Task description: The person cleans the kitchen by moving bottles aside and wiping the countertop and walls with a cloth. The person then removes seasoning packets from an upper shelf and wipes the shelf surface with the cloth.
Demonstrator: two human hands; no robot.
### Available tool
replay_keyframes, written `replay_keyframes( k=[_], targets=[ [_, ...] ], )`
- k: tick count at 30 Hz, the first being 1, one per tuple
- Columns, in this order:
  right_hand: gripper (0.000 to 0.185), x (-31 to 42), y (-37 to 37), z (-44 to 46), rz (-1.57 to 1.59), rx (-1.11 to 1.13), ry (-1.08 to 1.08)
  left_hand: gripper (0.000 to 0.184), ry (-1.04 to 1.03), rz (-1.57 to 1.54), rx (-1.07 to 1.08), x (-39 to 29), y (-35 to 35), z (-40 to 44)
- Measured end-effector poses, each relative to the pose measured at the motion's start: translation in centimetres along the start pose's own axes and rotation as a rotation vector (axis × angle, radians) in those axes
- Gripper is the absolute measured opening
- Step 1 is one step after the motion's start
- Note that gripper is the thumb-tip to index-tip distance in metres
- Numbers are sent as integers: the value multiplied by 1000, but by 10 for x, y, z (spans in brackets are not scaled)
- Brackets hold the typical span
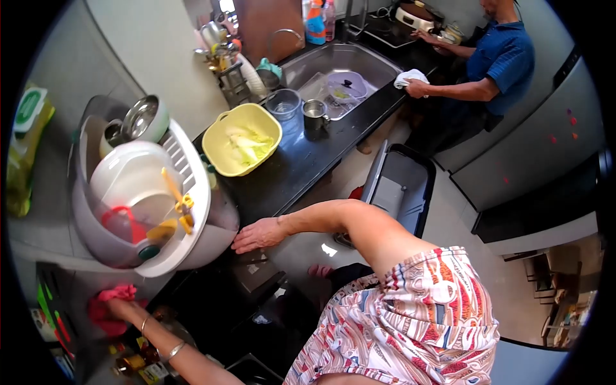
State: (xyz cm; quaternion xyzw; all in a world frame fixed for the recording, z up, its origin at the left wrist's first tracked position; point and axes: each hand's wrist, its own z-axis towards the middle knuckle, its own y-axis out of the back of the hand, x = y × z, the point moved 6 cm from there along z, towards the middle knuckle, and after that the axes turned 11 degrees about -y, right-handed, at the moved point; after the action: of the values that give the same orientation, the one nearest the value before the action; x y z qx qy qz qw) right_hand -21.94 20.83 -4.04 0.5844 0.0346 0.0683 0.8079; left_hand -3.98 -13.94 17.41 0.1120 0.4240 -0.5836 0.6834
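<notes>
My left hand [119,308], with bangles at the wrist, grips a pink-red cloth [110,319] against the wall side of the counter at lower left. Part of the fingers is hidden by the cloth. My right hand [258,235] lies with fingers stretched out on the dark counter edge, close beside the base of a white dish rack [199,192]. Inside the rack stand a large white bowl [122,173], a metal bowl [142,119] and yellow-handled scissors [186,205].
A yellow basin [212,151] with leafy vegetables sits on the black counter [295,176], near a clear container [283,106] and a metal cup [315,113]. Beyond is a steel sink [378,61]. A co-worker [497,64] holds a white cloth [410,77]. An open bin [417,192] stands on the floor.
</notes>
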Motion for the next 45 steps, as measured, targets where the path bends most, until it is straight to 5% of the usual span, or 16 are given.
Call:
replay_keyframes(
  k=[3, 7, 9, 16, 20, 29, 34, 37, 39, 40, 41, 42, 45],
  targets=[
    [79, -2, 8, 1, 62, 49, 159, 29, 632, -191, 513, 19, -18, -26],
    [75, -6, 16, 2, 143, 52, 194, 41, 444, 74, 311, -30, -26, -46],
    [73, -5, 14, 3, 123, 31, 176, 70, 24, 313, 318, -42, -25, -39],
    [63, -5, 14, 3, 138, 2, 131, 78, -121, 403, 335, 3, -32, -19],
    [62, -2, 16, 5, 51, 15, 117, 68, -212, 608, 248, -10, -19, -15],
    [62, -3, 16, 5, 31, 31, 115, 45, 339, 164, 301, 42, 13, 2],
    [62, -2, 20, 6, 36, 34, 114, 38, 605, -14, 529, 85, -1, 3],
    [59, -2, 20, 7, 78, 61, 111, 36, 536, -158, 637, 34, -11, -32],
    [60, -1, 25, 3, 110, 55, 111, 36, 118, -58, 417, 15, -19, -44],
    [60, -2, 24, 10, 142, 46, 122, 32, -38, -91, 425, -42, -29, -61],
    [59, -6, 19, 12, 175, 80, 75, 31, -308, 204, 499, -35, -32, -59],
    [57, -8, 17, 12, 217, 121, 60, 29, -352, 202, 488, -37, -33, -62],
    [54, -5, 17, 23, 93, 240, 45, 18, 87, 160, 435, -25, -24, -60]
  ],
)
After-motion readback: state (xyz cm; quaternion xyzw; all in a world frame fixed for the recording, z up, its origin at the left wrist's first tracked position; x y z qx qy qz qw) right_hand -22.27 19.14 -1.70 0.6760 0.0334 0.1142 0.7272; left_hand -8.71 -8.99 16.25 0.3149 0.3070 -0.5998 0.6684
